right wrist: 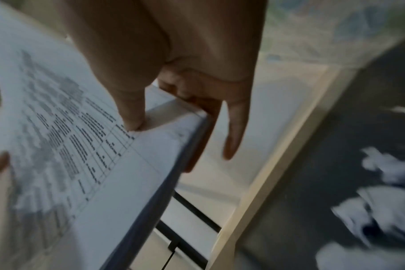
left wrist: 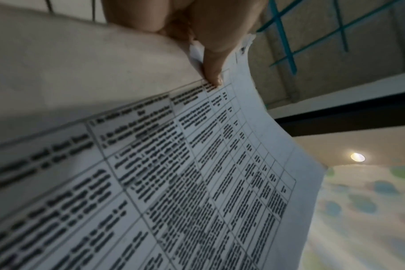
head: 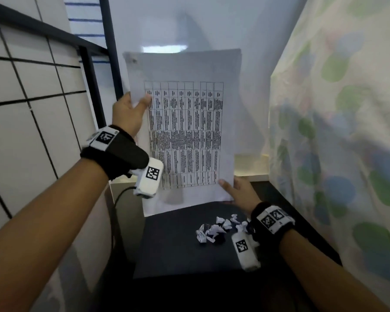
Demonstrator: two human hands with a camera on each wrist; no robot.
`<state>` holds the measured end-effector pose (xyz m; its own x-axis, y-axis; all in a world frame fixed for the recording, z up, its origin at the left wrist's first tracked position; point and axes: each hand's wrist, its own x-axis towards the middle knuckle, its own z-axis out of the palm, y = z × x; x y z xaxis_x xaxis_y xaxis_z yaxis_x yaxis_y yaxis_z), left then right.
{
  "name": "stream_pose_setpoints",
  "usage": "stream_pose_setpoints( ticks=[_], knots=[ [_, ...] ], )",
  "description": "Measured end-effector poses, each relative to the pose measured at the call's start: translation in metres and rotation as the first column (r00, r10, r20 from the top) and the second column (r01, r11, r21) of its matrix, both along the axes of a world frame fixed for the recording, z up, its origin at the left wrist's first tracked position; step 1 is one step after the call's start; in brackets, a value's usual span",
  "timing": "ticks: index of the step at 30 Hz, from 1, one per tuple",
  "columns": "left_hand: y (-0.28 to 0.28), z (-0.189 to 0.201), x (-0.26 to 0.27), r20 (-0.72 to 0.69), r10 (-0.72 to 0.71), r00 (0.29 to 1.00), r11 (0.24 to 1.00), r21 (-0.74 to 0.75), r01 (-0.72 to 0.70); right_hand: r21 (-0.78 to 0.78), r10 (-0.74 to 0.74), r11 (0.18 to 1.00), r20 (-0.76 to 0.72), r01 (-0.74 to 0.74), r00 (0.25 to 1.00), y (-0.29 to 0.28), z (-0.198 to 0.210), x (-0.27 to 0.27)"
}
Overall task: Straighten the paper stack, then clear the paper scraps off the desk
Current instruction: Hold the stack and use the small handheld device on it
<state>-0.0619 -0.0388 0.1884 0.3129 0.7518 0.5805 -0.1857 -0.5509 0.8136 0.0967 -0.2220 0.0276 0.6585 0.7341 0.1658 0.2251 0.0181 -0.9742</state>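
right wrist: paper scraps (right wrist: 382, 210) blurred, cut off

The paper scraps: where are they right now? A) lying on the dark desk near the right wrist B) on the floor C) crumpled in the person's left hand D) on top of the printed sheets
A: the paper scraps lie in a loose cluster on the dark desk, while both the left hand and right hand hold the paper stack upright.

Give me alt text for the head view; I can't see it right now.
Both hands hold a paper stack upright above the dark desk: the left hand grips its left edge, the right hand pinches its lower right corner. Crumpled paper scraps lie on the desk below.
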Motion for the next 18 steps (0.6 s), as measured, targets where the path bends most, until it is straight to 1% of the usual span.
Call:
stream_pose_setpoints(
  ticks=[3, 5, 6, 8, 10, 12, 13, 15, 16, 18],
  knots=[
    [0.004, -0.018, -0.002, -0.083, -0.031, 0.996, 0.996, -0.088, 0.024, 0.114, -0.005, 0.993, -0.166, 0.024, 0.986, -0.012, -0.015, -0.011],
    [0.003, -0.038, -0.004, -0.152, -0.095, 0.984, 0.983, -0.169, 0.069, 0.143, -0.012, 0.989, -0.219, 0.044, 0.976, -0.017, -0.018, -0.014],
    [0.000, -0.051, -0.004, -0.201, -0.125, 0.972, 0.980, -0.177, 0.089, 0.161, -0.007, 0.986, -0.239, 0.047, 0.971, -0.018, -0.017, -0.016],
    [-0.017, -0.084, -0.010, -0.327, -0.150, 0.933, 0.985, -0.128, 0.113, 0.216, 0.020, 0.975, -0.303, 0.049, 0.953, -0.017, -0.013, -0.018],
    [-0.033, -0.118, -0.018, -0.377, -0.166, 0.911, 0.985, -0.108, 0.135, 0.257, 0.025, 0.964, -0.355, 0.071, 0.935, -0.014, -0.009, -0.022],
    [-0.041, -0.145, -0.032, -0.363, -0.163, 0.917, 0.984, -0.131, 0.123, 0.218, -0.001, 0.973, -0.332, 0.078, 0.943, -0.010, -0.008, -0.029],
    [-0.044, -0.154, -0.041, -0.352, -0.147, 0.925, 0.984, -0.148, 0.100, 0.160, -0.017, 0.985, -0.297, 0.067, 0.955, -0.007, -0.012, -0.033],
    [-0.040, -0.169, -0.061, -0.335, -0.066, 0.940, 0.987, -0.157, 0.014, -0.008, -0.030, 1.000, -0.176, 0.029, 0.984, 0.002, -0.025, -0.044],
    [-0.037, -0.176, -0.071, -0.342, -0.021, 0.940, 0.988, -0.149, -0.032, -0.098, -0.026, 0.995, -0.097, 0.016, 0.995, 0.008, -0.033, -0.049],
    [-0.033, -0.185, -0.091, -0.397, 0.042, 0.917, 0.985, -0.136, -0.104, -0.265, 0.004, 0.964, 0.060, 0.013, 0.998, 0.021, -0.049, -0.062]
  ],
)
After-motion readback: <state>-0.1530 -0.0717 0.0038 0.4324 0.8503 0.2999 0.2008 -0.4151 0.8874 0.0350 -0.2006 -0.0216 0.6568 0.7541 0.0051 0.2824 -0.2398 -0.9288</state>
